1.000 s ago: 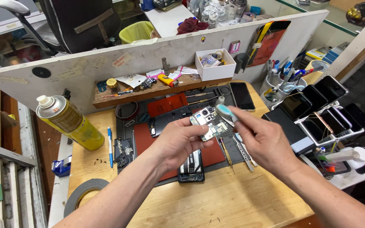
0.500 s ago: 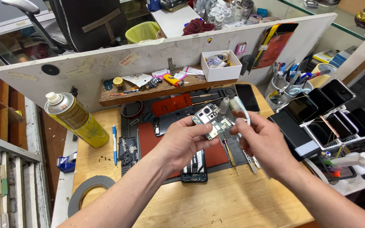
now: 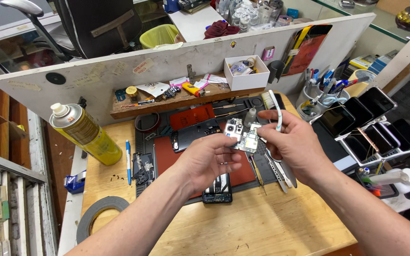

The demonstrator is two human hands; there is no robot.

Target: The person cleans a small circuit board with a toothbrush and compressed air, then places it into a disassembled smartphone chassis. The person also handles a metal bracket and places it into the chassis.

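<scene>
My left hand (image 3: 209,161) holds a small phone circuit board (image 3: 243,135) with camera modules, lifted above the red work mat (image 3: 167,156). My right hand (image 3: 295,142) grips a white toothbrush (image 3: 275,108) by its handle, bristles pointing up and back, right next to the board. An opened phone body (image 3: 193,135) lies on the mat behind my hands, and another dark phone part (image 3: 217,192) lies below them.
A yellow spray can (image 3: 84,132) stands at the left, with a blue pen (image 3: 128,161) and a tape roll (image 3: 98,215) near it. A rack of several phones (image 3: 366,123), a cup of pens (image 3: 321,92) and a white box (image 3: 245,73) sit to the right and back.
My right hand has turned the toothbrush upright, its head now pointing up and away from the board. My left hand still holds the board in about the same place.
</scene>
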